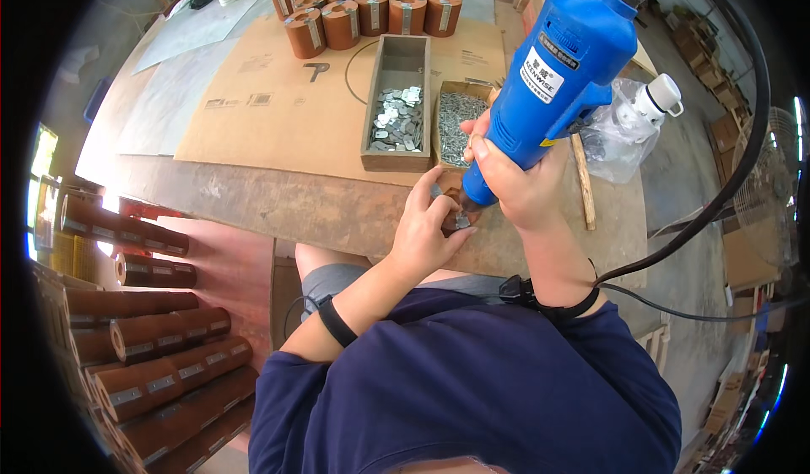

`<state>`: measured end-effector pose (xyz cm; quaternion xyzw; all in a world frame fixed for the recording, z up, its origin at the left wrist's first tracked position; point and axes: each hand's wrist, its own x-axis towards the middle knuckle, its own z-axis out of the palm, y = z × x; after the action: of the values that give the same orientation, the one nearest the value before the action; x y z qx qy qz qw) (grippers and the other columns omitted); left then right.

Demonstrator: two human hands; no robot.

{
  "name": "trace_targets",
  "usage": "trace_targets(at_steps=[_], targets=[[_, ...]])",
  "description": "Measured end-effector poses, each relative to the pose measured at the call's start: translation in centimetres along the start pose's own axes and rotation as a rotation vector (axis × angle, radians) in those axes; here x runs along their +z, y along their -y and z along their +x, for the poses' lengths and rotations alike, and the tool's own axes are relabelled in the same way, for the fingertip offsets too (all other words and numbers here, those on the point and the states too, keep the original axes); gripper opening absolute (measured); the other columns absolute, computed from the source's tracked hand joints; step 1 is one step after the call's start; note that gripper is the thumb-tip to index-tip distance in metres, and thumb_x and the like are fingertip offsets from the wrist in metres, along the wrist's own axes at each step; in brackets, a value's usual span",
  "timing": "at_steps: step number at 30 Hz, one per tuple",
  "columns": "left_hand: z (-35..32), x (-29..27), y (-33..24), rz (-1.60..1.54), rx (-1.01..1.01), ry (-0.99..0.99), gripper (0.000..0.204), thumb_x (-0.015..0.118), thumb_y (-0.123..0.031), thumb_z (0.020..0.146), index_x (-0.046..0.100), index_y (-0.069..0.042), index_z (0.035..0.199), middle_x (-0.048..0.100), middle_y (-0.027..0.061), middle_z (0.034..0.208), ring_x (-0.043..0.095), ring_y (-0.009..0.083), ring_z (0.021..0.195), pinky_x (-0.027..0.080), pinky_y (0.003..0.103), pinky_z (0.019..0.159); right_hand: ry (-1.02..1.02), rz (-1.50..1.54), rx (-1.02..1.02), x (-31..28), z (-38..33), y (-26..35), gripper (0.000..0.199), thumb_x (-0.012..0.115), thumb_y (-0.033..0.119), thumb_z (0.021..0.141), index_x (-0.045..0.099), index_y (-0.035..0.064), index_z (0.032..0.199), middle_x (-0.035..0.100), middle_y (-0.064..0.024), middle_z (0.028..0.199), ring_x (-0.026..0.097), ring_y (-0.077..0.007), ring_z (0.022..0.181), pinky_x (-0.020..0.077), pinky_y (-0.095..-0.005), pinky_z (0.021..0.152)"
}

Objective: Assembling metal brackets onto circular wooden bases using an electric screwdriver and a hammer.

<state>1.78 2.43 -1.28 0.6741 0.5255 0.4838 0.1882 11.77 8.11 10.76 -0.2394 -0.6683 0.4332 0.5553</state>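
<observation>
My right hand (527,174) is wrapped round the lower body of a big blue power tool (540,77), which tilts with its nose down toward the table's near edge. At the nose is a small brown workpiece (475,214), mostly covered by the tool and fingers. My left hand (426,225) closes its thumb and fingers round a small grey metal plate (461,220) at that workpiece. Just beyond my hands stand a long wooden box (396,163) of small metal plates (398,119) and a smaller tray (466,87) full of nail-like metal pieces (460,119).
Several brown cylinders (373,14) with metal strips stand at the far side on cardboard (261,94). Right of the tool lie a wooden stick (584,183) and a plastic bag (620,145) with a white-capped bottle (662,94). A black hose (751,128) curves down the right. Long brown rolls (169,364) are stacked lower left.
</observation>
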Motion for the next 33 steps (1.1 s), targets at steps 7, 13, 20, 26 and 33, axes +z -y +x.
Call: trace_targets(at_steps=[7, 13, 20, 26, 33], targets=[[0.0, 0.2, 0.0, -0.024, -0.025, -0.007, 0.037, 0.077, -0.011, 0.051, 0.053, -0.003, 0.077, 0.037, 0.0275, 0.121, 0.041, 0.0404, 0.110, 0.040, 0.042, 0.086, -0.001, 0.012, -0.018, 0.0, -0.1, -0.2, 0.034, 0.054, -0.003, 0.072, 0.044, -0.0028, 0.104, 0.054, -0.0060, 0.076, 0.055, -0.0126, 0.063, 0.0468, -0.0362, 0.077], [0.0, 0.2, -0.1, -0.028, -0.028, -0.009, 0.036, 0.078, -0.011, 0.051, 0.053, -0.003, 0.076, 0.038, 0.0264, 0.121, 0.041, 0.0397, 0.109, 0.040, 0.041, 0.086, -0.093, 0.019, 0.003, 0.0, -0.2, -1.1, 0.041, 0.064, 0.004, 0.061, 0.046, 0.0003, 0.098, 0.057, -0.0044, 0.076, 0.056, -0.0097, 0.064, 0.0468, -0.0236, 0.058], [0.1, -0.1, -0.4, -0.004, 0.001, -0.020, 0.037, 0.078, -0.010, 0.050, 0.052, -0.003, 0.076, 0.038, 0.0248, 0.121, 0.042, 0.0394, 0.109, 0.040, 0.041, 0.087, 0.009, 0.097, 0.000, -1.4, -0.3, -0.4, 0.040, 0.051, -0.001, 0.071, 0.038, -0.0014, 0.109, 0.054, -0.0073, 0.074, 0.056, -0.0150, 0.065, 0.0455, -0.0391, 0.079], [0.2, -0.3, -0.2, 0.104, 0.068, -0.013, 0.038, 0.079, -0.013, 0.053, 0.055, -0.002, 0.080, 0.036, 0.0227, 0.123, 0.048, 0.0358, 0.104, 0.044, 0.038, 0.081, -0.269, 0.468, 0.048, -6.0, -1.3, -2.3, 0.040, 0.050, 0.014, 0.074, 0.038, 0.0026, 0.110, 0.052, -0.0098, 0.072, 0.053, -0.0216, 0.066, 0.0424, -0.0455, 0.081], [0.4, -0.8, -0.7, 0.036, 0.051, 0.017, 0.041, 0.079, -0.013, 0.052, 0.055, -0.003, 0.083, 0.034, 0.0220, 0.125, 0.045, 0.0360, 0.107, 0.043, 0.038, 0.084, -0.731, 0.459, 0.196, -13.6, -4.0, -5.3, 0.031, 0.052, 0.017, 0.076, 0.042, 0.0037, 0.102, 0.050, -0.0084, 0.068, 0.050, -0.0213, 0.060, 0.0435, -0.0449, 0.080]])
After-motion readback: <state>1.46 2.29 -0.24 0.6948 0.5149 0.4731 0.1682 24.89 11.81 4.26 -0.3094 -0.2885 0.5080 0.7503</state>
